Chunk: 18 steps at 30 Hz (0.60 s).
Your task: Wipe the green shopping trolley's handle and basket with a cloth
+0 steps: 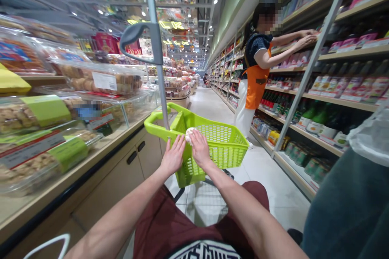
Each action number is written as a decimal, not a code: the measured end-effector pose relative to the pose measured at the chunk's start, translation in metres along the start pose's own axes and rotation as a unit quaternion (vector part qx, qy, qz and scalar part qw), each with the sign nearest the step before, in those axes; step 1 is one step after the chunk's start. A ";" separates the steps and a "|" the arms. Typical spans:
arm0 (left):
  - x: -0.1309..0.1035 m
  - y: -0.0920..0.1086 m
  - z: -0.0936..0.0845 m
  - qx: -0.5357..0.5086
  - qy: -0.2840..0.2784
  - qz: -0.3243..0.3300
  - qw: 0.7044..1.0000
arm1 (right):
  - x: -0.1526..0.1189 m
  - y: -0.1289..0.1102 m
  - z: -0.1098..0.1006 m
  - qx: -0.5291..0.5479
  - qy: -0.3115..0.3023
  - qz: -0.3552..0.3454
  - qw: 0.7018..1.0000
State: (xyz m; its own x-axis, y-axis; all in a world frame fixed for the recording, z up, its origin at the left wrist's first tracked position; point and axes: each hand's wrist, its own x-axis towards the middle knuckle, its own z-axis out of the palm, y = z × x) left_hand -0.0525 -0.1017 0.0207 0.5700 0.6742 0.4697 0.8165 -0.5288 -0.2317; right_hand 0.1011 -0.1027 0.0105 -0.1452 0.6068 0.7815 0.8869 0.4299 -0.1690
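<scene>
A lime-green shopping cart (225, 151) with perforated walls stands before my knees. My right hand (199, 147) presses a white, crumpled cloth (191, 132) against the rim of its near side. Just left of it, my left hand (174, 156) lies on the outside of the same side, fingers stretched out and holding nothing. A grey pole (161, 85) with a looped grey handle (135, 40) rises from the cart's left end. The underside of the cloth is hidden by my right fingers.
On the left, a counter holds clear boxes of baked snacks (103, 77). Shelves of bottles (337, 83) and cans line the right. A person in an orange apron (257, 89) reaches into them. Another person's dark green clothing (349, 206) is close at my right. A tiled aisle (202, 101) runs ahead.
</scene>
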 end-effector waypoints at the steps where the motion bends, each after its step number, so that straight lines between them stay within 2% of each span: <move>1: -0.002 -0.004 0.001 0.002 0.001 -0.003 1.000 | 0.000 -0.002 0.006 -0.003 -0.020 -0.012 1.000; 6: -0.025 -0.018 0.018 0.007 -0.015 -0.006 1.000 | -0.034 0.005 0.035 -0.023 -0.116 -0.022 0.993; 10: -0.045 -0.021 0.031 0.007 -0.026 -0.005 1.000 | -0.062 0.012 0.038 -0.010 -0.177 -0.032 0.984; 11: -0.047 -0.023 0.031 0.007 -0.027 -0.011 1.000 | -0.063 0.011 0.036 -0.001 -0.172 -0.028 0.985; 13: -0.049 -0.029 0.028 0.007 -0.020 -0.028 0.999 | -0.055 0.001 0.030 0.021 -0.121 -0.017 0.992; 16: -0.042 -0.044 0.014 0.016 0.015 -0.067 0.998 | -0.019 -0.024 0.018 0.052 -0.009 -0.021 0.998; 18: -0.036 -0.054 0.004 0.026 0.045 -0.094 0.994 | 0.008 -0.040 0.015 0.048 0.027 -0.047 0.997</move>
State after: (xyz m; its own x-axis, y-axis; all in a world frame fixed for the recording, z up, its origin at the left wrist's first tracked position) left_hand -0.1172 -0.0952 0.0131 0.3978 0.7088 0.5826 0.9129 -0.3689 -0.1745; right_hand 0.0582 -0.1048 0.0148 -0.1992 0.5244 0.8278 0.8246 0.5461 -0.1476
